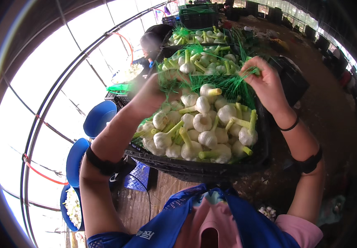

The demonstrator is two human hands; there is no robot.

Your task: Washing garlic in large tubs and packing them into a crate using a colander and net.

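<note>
A black plastic crate (178,164) lined with green net stands in front of me, heaped with white garlic bulbs (202,122) that have short cut green stems. My right hand (260,76) pinches a bunch of the green mesh netting (222,83) above the crate's far right corner. At the far left side, my left hand (172,82) is blurred and lies among the same netting; its fingers are partly hidden by mesh. The net stretches between both hands, along the far edge of the bulbs.
Beyond are more net-covered crates of garlic (209,60). Blue tubs (99,119) stand at the left, one holding cut pieces (73,206). Another person (153,40) is at the upper left, near a basin (129,74). A black crate (290,77) lies at the right.
</note>
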